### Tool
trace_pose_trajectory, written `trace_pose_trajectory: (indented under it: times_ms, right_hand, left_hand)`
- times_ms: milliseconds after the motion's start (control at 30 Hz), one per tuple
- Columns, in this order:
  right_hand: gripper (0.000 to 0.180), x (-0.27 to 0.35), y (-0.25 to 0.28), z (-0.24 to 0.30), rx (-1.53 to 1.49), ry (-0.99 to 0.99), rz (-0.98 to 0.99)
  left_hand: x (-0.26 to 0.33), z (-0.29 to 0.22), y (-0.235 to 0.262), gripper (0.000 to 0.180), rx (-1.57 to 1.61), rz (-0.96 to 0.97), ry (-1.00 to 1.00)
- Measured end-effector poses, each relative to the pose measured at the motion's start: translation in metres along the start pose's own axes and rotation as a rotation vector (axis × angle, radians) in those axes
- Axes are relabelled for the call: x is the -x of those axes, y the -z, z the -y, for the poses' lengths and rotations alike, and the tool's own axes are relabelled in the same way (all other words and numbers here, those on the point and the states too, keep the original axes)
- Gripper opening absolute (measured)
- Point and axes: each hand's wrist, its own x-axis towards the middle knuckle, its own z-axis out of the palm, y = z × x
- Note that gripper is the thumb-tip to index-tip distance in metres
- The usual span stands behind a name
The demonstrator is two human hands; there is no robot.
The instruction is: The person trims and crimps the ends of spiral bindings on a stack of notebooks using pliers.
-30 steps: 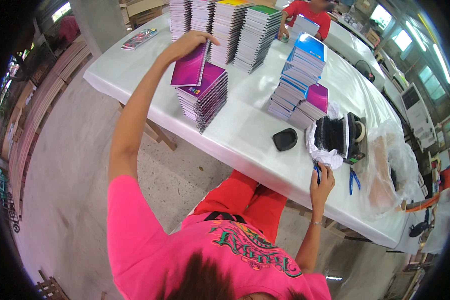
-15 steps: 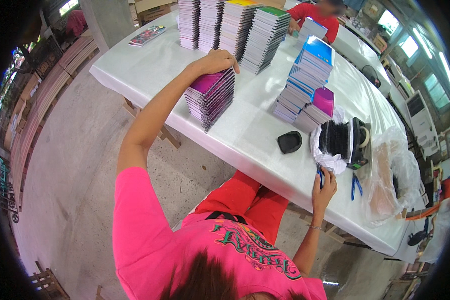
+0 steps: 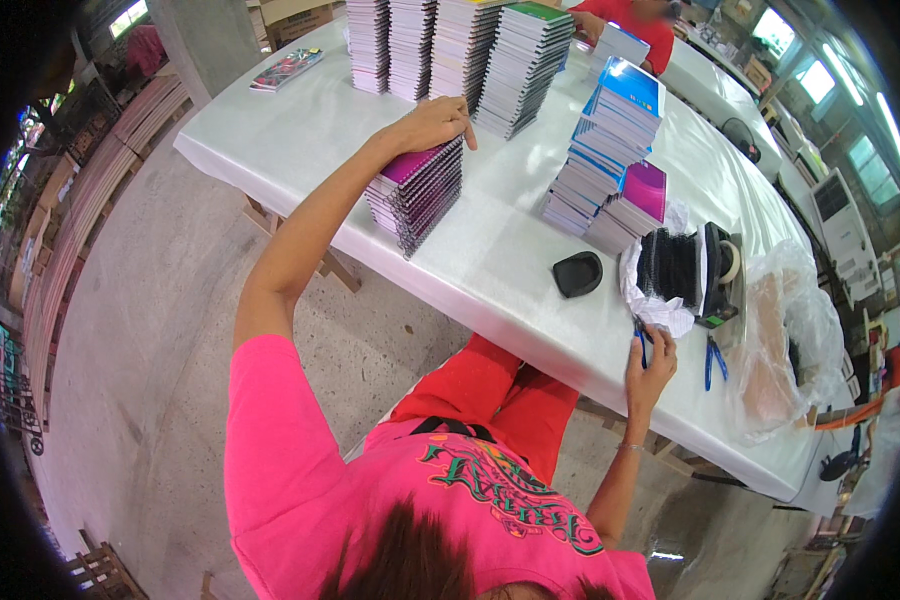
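You're at a long table under a white cover [image 3: 300, 120], bare concrete floor below, in what looks like a workshop hall with more tables behind.

Your left hand [image 3: 432, 122] is stretched way out, lying palm-down and flat on top of the magenta notebook stack [image 3: 417, 195]. Fingers are spread open, not curled round anything, so it reads as pressing the top book down to square the pile rather than gripping it. The stack leans a bit toward you, spiral edges fanned, which is probably why the hand sits on it.

Just beyond that hand are the tall stacks with grey spines [image 3: 450, 50], one topped green. Off to its right is the blue-topped stack [image 3: 610, 140] with a shorter magenta-topped one [image 3: 632, 205] right beside it.

Your right hand [image 3: 650, 358] is down at the near table edge, fingers pinched round a small blue tool [image 3: 638, 338]; can't tell exactly what kind. Just above it sits a white bag of black coils [image 3: 670, 275], with a black oval thing [image 3: 577, 273] to its left and blue-handled pliers [image 3: 712, 360] to its right, all kept within easy reach of that hand.
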Motion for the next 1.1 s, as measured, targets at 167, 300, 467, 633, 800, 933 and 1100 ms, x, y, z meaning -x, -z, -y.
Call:
trace_pose_trajectory:
  times_ms: [167,300,467,633,800,933,1100]
  right_hand:
    - [0.010,-0.038,0.006,0.022,-0.101,0.036,-0.350]
    - [0.010,-0.098,0.006,0.041,-0.299,0.014,-0.323]
    - [0.034,-0.181,-0.033,0.038,-0.502,-0.094,-0.181]
    - [0.052,-0.217,-0.053,0.045,-0.721,-0.475,0.293]
    - [0.042,-0.217,-0.045,0.023,-1.019,-0.523,0.271]
    - [0.035,-0.203,-0.021,0.030,-0.997,-0.449,0.261]
    - [0.043,-0.199,-0.013,0.033,-1.123,-0.443,0.217]
  left_hand:
    - [0.006,0.006,0.002,0.035,0.018,-0.028,0.023]
    - [0.005,0.003,0.001,0.034,0.034,-0.060,0.029]
    - [0.004,-0.028,0.013,0.034,-0.159,-0.208,-0.002]
    - [0.033,-0.107,0.024,0.025,-0.139,-0.273,-0.050]
    - [0.047,-0.147,0.002,0.024,0.184,-0.149,-0.141]
    - [0.043,-0.167,-0.030,0.022,0.342,-0.057,-0.162]
    - [0.025,-0.181,-0.068,0.019,0.485,-0.045,-0.300]
